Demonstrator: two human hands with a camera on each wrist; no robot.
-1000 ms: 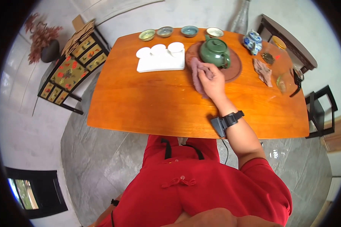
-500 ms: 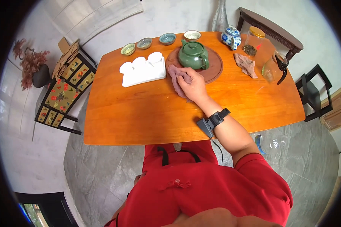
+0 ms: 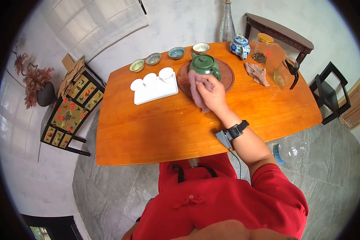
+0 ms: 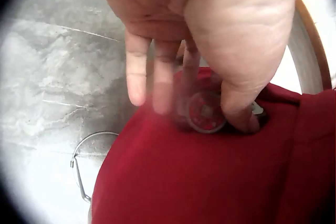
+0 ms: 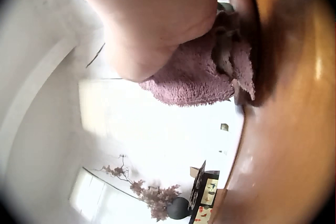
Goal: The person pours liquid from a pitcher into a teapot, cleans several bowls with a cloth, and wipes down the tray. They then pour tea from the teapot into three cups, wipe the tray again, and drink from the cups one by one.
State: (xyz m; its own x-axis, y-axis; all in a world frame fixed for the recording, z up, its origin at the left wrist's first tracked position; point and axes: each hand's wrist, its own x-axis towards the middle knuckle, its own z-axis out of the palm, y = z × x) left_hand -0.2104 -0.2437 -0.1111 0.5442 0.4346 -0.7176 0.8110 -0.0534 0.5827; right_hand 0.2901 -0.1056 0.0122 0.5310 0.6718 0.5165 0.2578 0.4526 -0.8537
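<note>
The right hand (image 3: pixel 214 95) grips a purple cloth (image 3: pixel 195 89), its upper part against the front of the green teapot (image 3: pixel 203 63). The teapot stands on a round reddish-brown board (image 3: pixel 227 78). In the right wrist view, the cloth (image 5: pixel 189 79) bunches under the hand (image 5: pixel 152 22); the fingertips are hidden. The left hand (image 4: pixel 194 29) hangs over red clothing (image 4: pixel 199 171), several fingers straight and slightly blurred, the thumb bent. A round, see-through thing (image 4: pixel 206 112) shows between fingers and thumb; whether they touch it I cannot tell.
Left of the board, a white tray (image 3: pixel 156 97) bears three white cups. Several small bowls (image 3: pixel 153 59) line the back edge. Rightward are a blue-and-white pot (image 3: pixel 240 47), a yellow-lidded jar (image 3: pixel 260 57), a crumpled cloth (image 3: pixel 257 74) and a glass jug (image 3: pixel 282 76).
The right hand has moved the purple cloth from the board's front-left edge up against the teapot. The head view has shifted, so the table sits lower in it.
</note>
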